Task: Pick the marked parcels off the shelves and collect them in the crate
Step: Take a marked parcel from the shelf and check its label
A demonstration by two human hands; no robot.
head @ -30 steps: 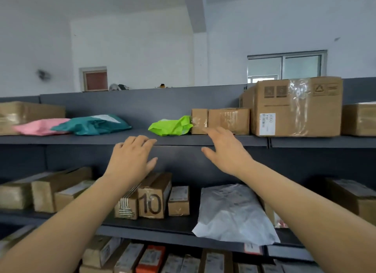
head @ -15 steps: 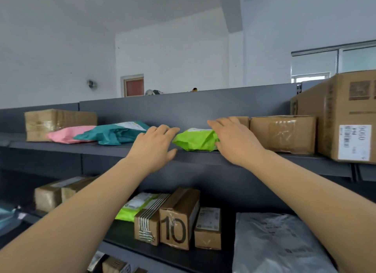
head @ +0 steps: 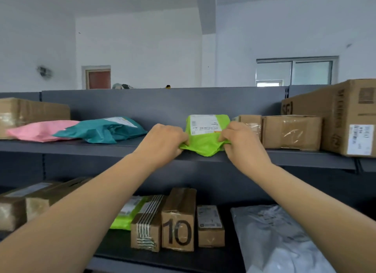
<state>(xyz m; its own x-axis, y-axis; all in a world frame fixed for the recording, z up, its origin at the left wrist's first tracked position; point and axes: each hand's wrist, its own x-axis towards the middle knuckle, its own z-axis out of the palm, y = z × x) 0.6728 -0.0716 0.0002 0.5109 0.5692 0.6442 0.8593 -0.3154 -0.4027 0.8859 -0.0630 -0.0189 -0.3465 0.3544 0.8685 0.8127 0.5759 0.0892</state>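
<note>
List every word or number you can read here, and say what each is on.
"10": front of the upright cardboard box on the lower shelf.
"SF", apparently: end face of the large carton at right.
Label on the lime green parcel: too small to read.
Other shipping labels: blurred, unreadable.
</note>
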